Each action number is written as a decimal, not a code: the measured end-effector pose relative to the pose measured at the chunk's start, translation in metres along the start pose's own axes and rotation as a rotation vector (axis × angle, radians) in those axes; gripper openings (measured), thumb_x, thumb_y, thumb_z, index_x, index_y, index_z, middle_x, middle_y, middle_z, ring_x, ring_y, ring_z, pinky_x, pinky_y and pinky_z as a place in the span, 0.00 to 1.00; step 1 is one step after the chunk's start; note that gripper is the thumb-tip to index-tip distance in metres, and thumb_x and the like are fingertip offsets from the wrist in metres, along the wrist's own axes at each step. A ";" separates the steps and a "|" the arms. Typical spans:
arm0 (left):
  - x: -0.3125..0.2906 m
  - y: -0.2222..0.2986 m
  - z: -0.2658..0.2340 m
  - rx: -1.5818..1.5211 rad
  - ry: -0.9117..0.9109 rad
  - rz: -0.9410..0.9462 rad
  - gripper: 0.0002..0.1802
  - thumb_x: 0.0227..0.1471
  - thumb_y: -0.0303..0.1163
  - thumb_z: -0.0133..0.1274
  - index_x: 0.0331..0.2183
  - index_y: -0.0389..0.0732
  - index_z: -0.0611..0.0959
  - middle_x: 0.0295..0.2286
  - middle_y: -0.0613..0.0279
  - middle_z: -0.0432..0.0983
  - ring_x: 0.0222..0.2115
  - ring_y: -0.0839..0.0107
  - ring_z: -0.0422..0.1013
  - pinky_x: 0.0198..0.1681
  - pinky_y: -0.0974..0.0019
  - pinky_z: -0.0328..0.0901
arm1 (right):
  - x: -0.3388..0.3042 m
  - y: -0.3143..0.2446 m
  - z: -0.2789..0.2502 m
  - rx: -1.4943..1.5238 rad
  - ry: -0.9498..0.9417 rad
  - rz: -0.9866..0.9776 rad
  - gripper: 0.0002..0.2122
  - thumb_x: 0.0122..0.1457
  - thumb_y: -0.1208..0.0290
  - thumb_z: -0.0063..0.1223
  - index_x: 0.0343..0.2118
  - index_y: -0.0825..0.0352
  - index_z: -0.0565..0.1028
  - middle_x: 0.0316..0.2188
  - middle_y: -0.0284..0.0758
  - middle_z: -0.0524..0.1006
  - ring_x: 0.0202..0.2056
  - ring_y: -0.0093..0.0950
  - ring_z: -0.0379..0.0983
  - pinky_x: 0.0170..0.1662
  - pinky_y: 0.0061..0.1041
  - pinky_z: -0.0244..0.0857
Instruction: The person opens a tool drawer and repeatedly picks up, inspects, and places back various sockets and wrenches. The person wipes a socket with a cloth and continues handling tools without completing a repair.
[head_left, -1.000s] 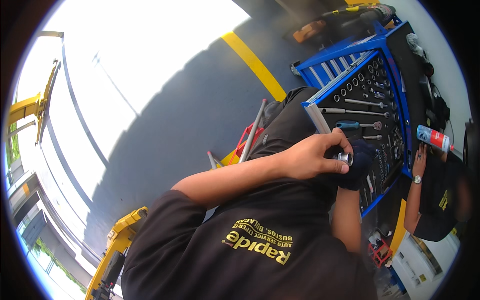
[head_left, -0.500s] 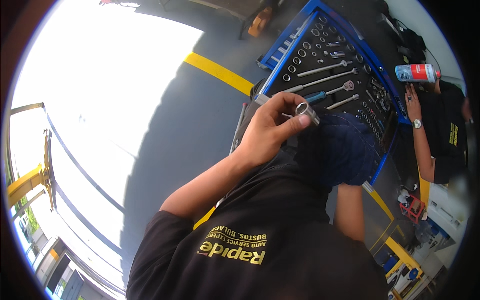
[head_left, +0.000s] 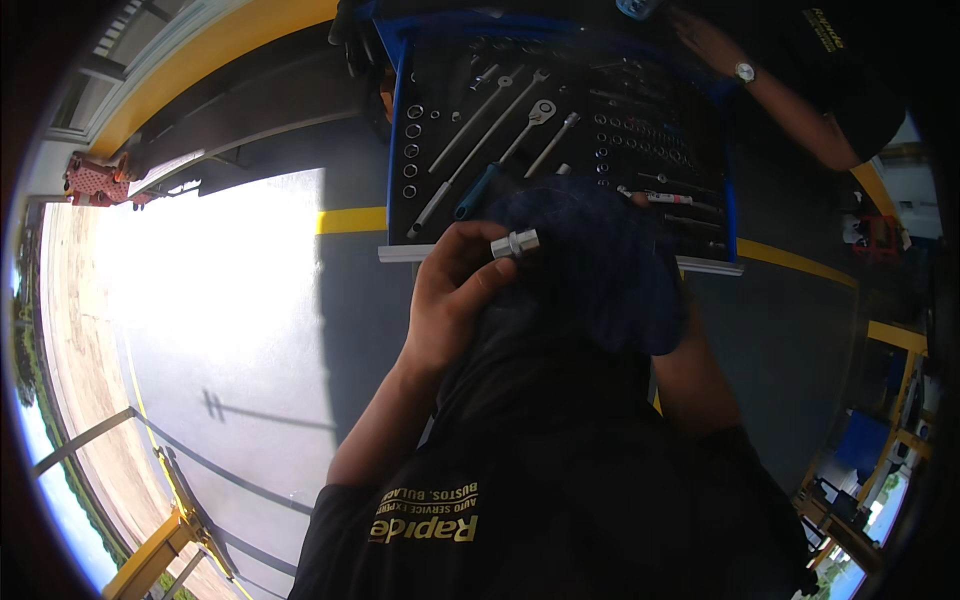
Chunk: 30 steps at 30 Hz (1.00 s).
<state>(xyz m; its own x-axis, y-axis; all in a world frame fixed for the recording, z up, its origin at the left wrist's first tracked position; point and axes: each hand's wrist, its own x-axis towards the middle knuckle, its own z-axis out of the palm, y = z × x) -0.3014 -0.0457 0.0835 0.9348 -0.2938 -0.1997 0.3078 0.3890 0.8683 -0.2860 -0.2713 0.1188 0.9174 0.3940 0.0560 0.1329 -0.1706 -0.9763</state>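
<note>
Between the thumb and fingers of my left hand (head_left: 447, 290) is a shiny metal socket (head_left: 515, 243), seen from its side. A crumpled dark blue cloth (head_left: 620, 270) hangs over my right hand (head_left: 640, 201) and hides nearly all of it; only a fingertip shows at the cloth's far edge. The socket is close to the cloth's left side; whether they touch is unclear. Just beyond both hands lies an open tool drawer (head_left: 562, 255) with black lining. It holds rows of sockets (head_left: 411, 151), long bars and a ratchet with a teal handle (head_left: 478, 192).
A co-worker's hand (head_left: 708, 42), with a watch on the wrist, rests by the drawer's far right corner. Near it a can (head_left: 637, 8) is cut off by the top edge. Yellow lines (head_left: 350, 220) cross the grey floor. Yellow metal frames (head_left: 150, 555) stand at both lower sides.
My view has turned, so the drawer now lies straight ahead. The socket has gone from showing its open end to showing its side. Both hands still hold the same things.
</note>
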 end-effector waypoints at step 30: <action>0.021 0.028 0.044 0.282 -0.321 0.320 0.20 0.53 0.19 0.59 0.48 0.35 0.73 0.45 0.47 0.77 0.44 0.67 0.77 0.48 0.63 0.72 | -0.029 -0.001 -0.018 0.267 0.059 0.370 0.21 0.71 0.58 0.48 0.59 0.68 0.72 0.49 0.41 0.78 0.47 0.31 0.78 0.48 0.28 0.74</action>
<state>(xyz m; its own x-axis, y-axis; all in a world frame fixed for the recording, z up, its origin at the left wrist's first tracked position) -0.2813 -0.0793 0.1240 0.8592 -0.4685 0.2059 -0.0850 0.2661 0.9602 -0.3065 -0.2986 0.1217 0.9059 0.2965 -0.3025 -0.3021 -0.0484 -0.9520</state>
